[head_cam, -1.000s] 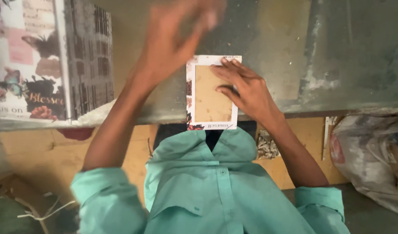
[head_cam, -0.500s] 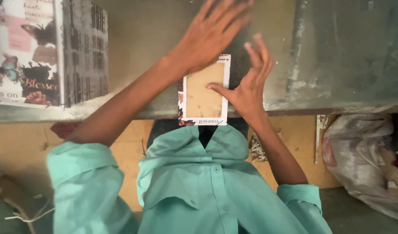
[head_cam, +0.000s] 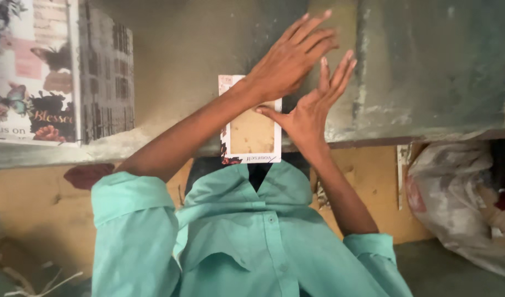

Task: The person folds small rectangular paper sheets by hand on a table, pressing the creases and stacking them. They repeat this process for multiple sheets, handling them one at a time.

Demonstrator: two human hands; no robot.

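Now your left hand (head_cam: 288, 63) lies flat with fingers spread over the top of the one small card (head_cam: 251, 132), lower than a moment ago, when it hovered farther up the table (head_cam: 181, 66). Your right hand (head_cam: 313, 107), open too, presses its thumb on the card's right edge, as before. The card sits at the table's near edge, overhanging it slightly. One stack of printed sheets (head_cam: 37, 71) occupies the far-left corner. One crumpled bag (head_cam: 461, 203) lies below.

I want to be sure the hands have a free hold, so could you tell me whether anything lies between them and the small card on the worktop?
Nothing visible does. The left hand and right hand lie directly on the card.
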